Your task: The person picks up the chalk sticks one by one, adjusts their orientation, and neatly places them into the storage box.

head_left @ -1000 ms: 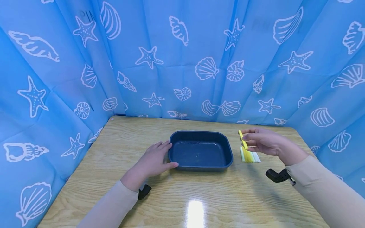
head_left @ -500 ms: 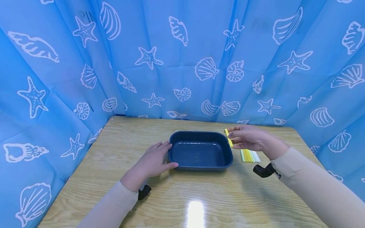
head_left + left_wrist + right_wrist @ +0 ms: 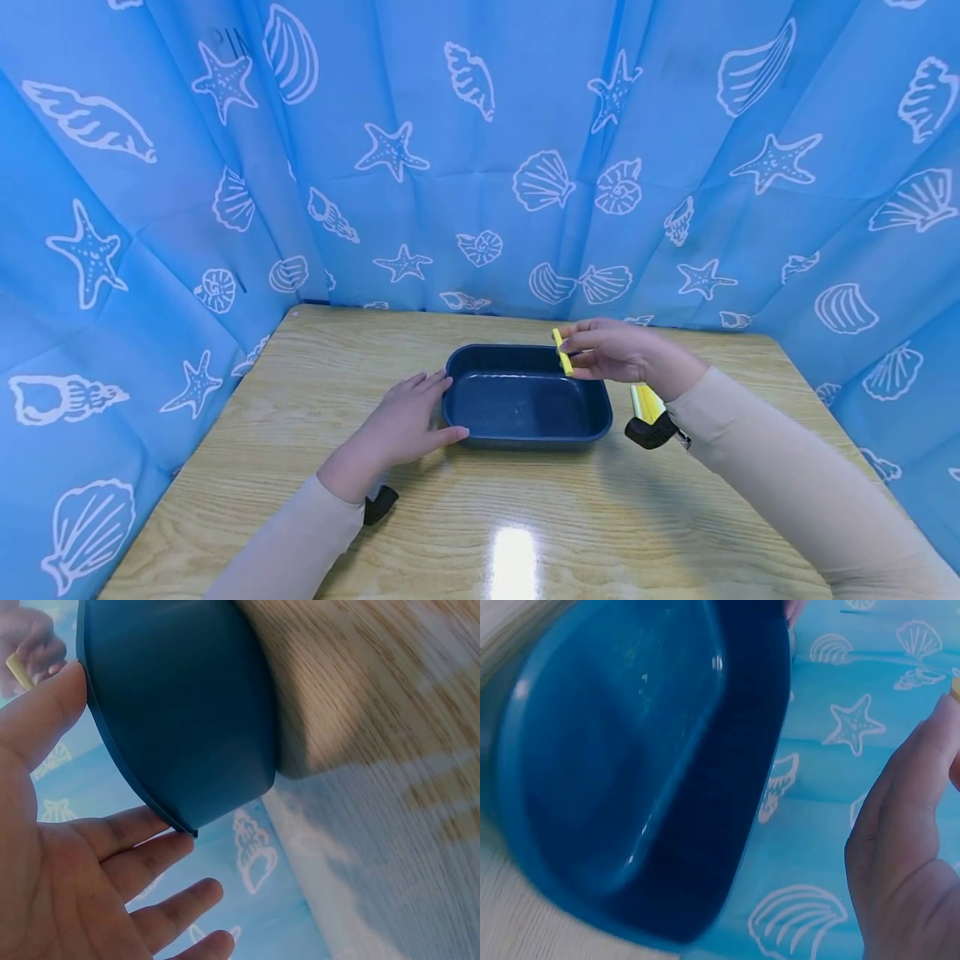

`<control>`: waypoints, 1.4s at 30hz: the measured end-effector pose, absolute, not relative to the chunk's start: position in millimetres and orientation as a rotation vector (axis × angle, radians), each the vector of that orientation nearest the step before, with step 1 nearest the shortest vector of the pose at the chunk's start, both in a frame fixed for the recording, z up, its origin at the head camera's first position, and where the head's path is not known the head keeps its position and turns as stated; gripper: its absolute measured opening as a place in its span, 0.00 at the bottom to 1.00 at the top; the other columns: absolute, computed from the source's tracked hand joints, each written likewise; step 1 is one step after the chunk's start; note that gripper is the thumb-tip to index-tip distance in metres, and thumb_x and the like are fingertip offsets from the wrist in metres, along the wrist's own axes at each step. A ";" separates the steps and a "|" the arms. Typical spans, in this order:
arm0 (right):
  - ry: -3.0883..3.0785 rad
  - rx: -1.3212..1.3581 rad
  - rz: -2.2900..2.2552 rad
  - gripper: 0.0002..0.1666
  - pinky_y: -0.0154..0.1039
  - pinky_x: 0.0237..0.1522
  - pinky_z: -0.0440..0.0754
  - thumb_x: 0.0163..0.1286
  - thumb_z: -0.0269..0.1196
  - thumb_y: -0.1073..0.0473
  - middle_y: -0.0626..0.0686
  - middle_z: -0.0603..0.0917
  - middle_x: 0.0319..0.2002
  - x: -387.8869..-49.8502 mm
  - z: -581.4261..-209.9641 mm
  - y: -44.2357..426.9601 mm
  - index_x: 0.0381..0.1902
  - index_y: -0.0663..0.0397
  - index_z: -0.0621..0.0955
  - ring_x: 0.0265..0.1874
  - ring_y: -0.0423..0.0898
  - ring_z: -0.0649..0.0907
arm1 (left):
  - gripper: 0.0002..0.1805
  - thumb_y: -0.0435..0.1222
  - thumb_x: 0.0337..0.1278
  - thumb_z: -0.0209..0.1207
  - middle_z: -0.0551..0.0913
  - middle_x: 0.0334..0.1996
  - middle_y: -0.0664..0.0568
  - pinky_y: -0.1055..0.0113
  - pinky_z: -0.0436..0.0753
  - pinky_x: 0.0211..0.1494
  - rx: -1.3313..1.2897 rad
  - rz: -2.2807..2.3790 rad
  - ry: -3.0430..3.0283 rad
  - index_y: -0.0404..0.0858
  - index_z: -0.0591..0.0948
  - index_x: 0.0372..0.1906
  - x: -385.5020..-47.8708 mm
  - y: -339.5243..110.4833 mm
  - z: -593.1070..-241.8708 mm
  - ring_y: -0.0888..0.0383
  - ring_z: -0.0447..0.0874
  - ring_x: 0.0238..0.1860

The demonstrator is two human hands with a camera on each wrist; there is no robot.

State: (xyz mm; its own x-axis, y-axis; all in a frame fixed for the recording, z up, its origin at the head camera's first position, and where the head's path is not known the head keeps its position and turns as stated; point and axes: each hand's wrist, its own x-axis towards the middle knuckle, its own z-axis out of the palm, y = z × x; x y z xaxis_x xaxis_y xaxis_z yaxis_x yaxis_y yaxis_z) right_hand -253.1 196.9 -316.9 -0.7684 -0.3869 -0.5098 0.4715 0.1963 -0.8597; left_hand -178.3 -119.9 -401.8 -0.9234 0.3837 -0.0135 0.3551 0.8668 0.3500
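A dark blue rectangular basin [image 3: 525,438] stands mid-table with nothing seen inside it. My left hand [image 3: 401,421] rests at its left end, fingers extended; the left wrist view has the thumb and fingertips touching the rim. Over the basin's back right part, my right hand [image 3: 618,354] pinches a slim yellow stick [image 3: 562,353] between thumb and fingers. Only a sliver of that stick [image 3: 955,688] shows at the right wrist view's edge. Right of the basin lies a row of yellow and pale sticks [image 3: 643,402], partly hidden by the right wrist and its black camera.
The wooden table [image 3: 465,517] carries the basin and the row of sticks. A blue curtain [image 3: 480,200] with white shells and starfish hangs behind the table and along both sides. A black wrist camera [image 3: 651,432] sits under the right wrist.
My right hand has carried the yellow stick leftward from above the stick row to over the basin. The left hand and the basin have stayed put.
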 end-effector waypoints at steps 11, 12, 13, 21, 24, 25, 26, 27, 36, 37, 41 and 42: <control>1.784 0.065 -1.628 0.29 0.33 0.40 0.85 0.76 0.53 0.66 0.56 0.70 0.49 -269.5 -325.8 171.0 0.70 0.64 0.60 0.41 0.46 0.77 | 0.47 0.62 0.60 0.61 0.61 0.76 0.43 0.42 0.55 0.76 0.602 0.527 2.953 0.37 0.64 0.76 -180.7 -118.8 -401.6 0.39 0.54 0.76; 1.780 0.065 -1.630 0.26 0.33 0.40 0.85 0.76 0.53 0.66 0.56 0.69 0.48 -271.3 -326.3 169.2 0.68 0.63 0.62 0.41 0.46 0.77 | 0.47 0.62 0.60 0.61 0.61 0.76 0.44 0.42 0.55 0.76 0.601 0.523 2.953 0.37 0.64 0.76 -181.1 -118.8 -401.7 0.39 0.54 0.77; 1.775 0.063 -1.633 0.23 0.33 0.39 0.85 0.76 0.53 0.66 0.56 0.69 0.48 -273.1 -327.1 167.5 0.65 0.62 0.63 0.40 0.46 0.77 | 0.48 0.62 0.60 0.61 0.61 0.76 0.44 0.42 0.55 0.76 0.602 0.519 2.954 0.38 0.64 0.76 -181.4 -118.6 -401.7 0.40 0.54 0.77; 1.753 0.116 -1.651 0.22 0.35 0.40 0.86 0.75 0.55 0.68 0.60 0.69 0.50 -282.0 -337.7 148.3 0.63 0.64 0.64 0.43 0.49 0.78 | 0.48 0.62 0.60 0.61 0.60 0.77 0.45 0.42 0.56 0.76 0.580 0.512 2.947 0.38 0.64 0.76 -182.2 -115.8 -401.6 0.40 0.54 0.77; 1.745 0.134 -1.643 0.25 0.35 0.40 0.87 0.74 0.56 0.68 0.60 0.69 0.50 -282.9 -343.3 138.9 0.64 0.64 0.62 0.43 0.49 0.78 | 0.47 0.61 0.60 0.62 0.60 0.77 0.45 0.42 0.56 0.76 0.565 0.515 2.946 0.38 0.65 0.76 -181.8 -115.3 -400.3 0.40 0.54 0.77; 1.741 0.137 -1.640 0.25 0.35 0.40 0.87 0.73 0.56 0.68 0.60 0.69 0.49 -283.2 -345.5 135.9 0.64 0.64 0.62 0.42 0.50 0.78 | 0.47 0.61 0.60 0.62 0.61 0.76 0.44 0.42 0.56 0.76 0.564 0.515 2.948 0.38 0.65 0.76 -181.6 -115.3 -400.0 0.40 0.54 0.77; 1.742 0.135 -1.633 0.24 0.36 0.40 0.87 0.73 0.57 0.69 0.60 0.70 0.47 -283.5 -348.1 133.0 0.63 0.65 0.63 0.41 0.49 0.79 | 0.47 0.61 0.60 0.62 0.61 0.77 0.45 0.42 0.56 0.76 0.558 0.514 2.948 0.38 0.65 0.76 -181.4 -115.4 -399.6 0.40 0.54 0.77; 1.742 0.134 -1.629 0.23 0.36 0.40 0.87 0.72 0.57 0.69 0.60 0.70 0.46 -284.2 -351.0 130.4 0.62 0.65 0.64 0.40 0.49 0.79 | 0.47 0.61 0.60 0.62 0.61 0.76 0.44 0.42 0.56 0.76 0.560 0.514 2.949 0.38 0.65 0.76 -181.3 -115.5 -399.4 0.40 0.54 0.77; 1.752 0.136 -1.564 0.09 0.37 0.39 0.87 0.71 0.58 0.71 0.58 0.73 0.38 -291.5 -376.4 111.8 0.45 0.61 0.70 0.35 0.49 0.80 | 0.47 0.62 0.59 0.62 0.61 0.77 0.45 0.42 0.55 0.76 0.546 0.530 2.936 0.38 0.65 0.76 -180.5 -117.9 -402.2 0.40 0.53 0.77; 1.754 0.142 -1.560 0.08 0.37 0.39 0.87 0.71 0.58 0.71 0.57 0.73 0.37 -293.0 -378.0 110.6 0.45 0.61 0.71 0.35 0.49 0.80 | 0.47 0.61 0.59 0.62 0.61 0.76 0.45 0.42 0.55 0.76 0.546 0.534 2.937 0.38 0.65 0.76 -180.1 -118.3 -402.4 0.40 0.53 0.77; 1.768 0.163 -1.510 0.06 0.37 0.37 0.88 0.70 0.58 0.70 0.57 0.74 0.35 -297.9 -381.5 105.9 0.42 0.62 0.73 0.33 0.48 0.81 | 0.47 0.62 0.59 0.62 0.61 0.76 0.45 0.42 0.55 0.76 0.543 0.533 2.943 0.38 0.65 0.76 -179.3 -119.4 -402.2 0.40 0.53 0.77; 1.774 0.165 -1.492 0.06 0.37 0.37 0.88 0.70 0.59 0.70 0.57 0.75 0.35 -298.8 -382.1 104.6 0.43 0.63 0.74 0.32 0.48 0.82 | 0.47 0.62 0.59 0.62 0.61 0.76 0.45 0.42 0.55 0.76 0.541 0.531 2.944 0.38 0.65 0.76 -179.3 -119.5 -402.0 0.40 0.53 0.77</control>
State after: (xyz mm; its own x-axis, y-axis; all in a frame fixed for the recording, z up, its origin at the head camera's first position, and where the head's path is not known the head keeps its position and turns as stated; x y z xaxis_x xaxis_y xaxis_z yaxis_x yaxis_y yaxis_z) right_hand -298.8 104.6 -382.1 -0.6755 -0.3772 -0.6336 0.5596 0.2973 -0.7736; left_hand -179.3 -119.5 -402.0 -0.9317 0.3614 -0.0362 0.3260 0.8760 0.3553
